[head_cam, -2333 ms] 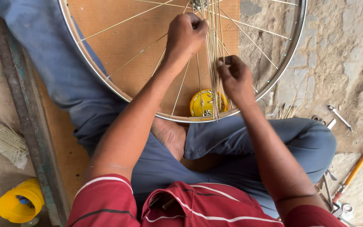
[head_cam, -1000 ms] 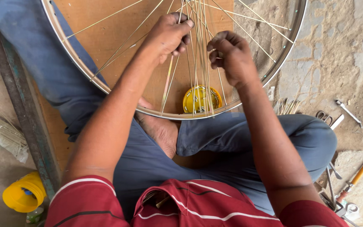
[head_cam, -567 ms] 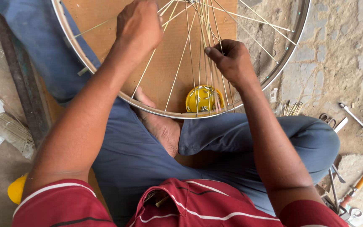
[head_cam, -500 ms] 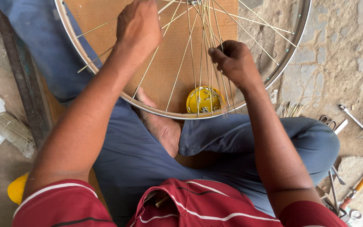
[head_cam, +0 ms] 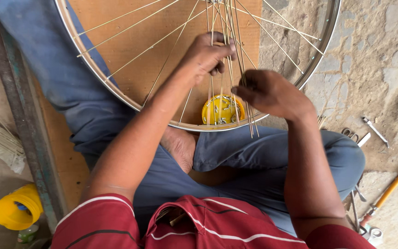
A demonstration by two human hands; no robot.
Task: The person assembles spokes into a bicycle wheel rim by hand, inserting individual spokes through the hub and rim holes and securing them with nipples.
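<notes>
A bicycle wheel rim [head_cam: 93, 69] lies over my crossed legs, with thin loose spokes [head_cam: 162, 41] fanning from the top toward the rim. My left hand [head_cam: 206, 55] pinches a bundle of these spokes near the middle. Just to the right and lower, my right hand [head_cam: 268, 92] is closed around more spokes whose ends stick out past the rim. A small yellow tin [head_cam: 223, 109] sits inside the rim below both hands.
A brown board [head_cam: 130, 27] lies under the wheel. A yellow plastic container [head_cam: 17, 207] stands at lower left beside a metal bar [head_cam: 19, 110]. Wrenches [head_cam: 374, 131] and a yellow hose [head_cam: 395, 184] lie on the concrete at right.
My left hand has swung back from the left part of the wheel to the spoke bundle in the middle. My right hand has stayed on its spokes and dropped slightly.
</notes>
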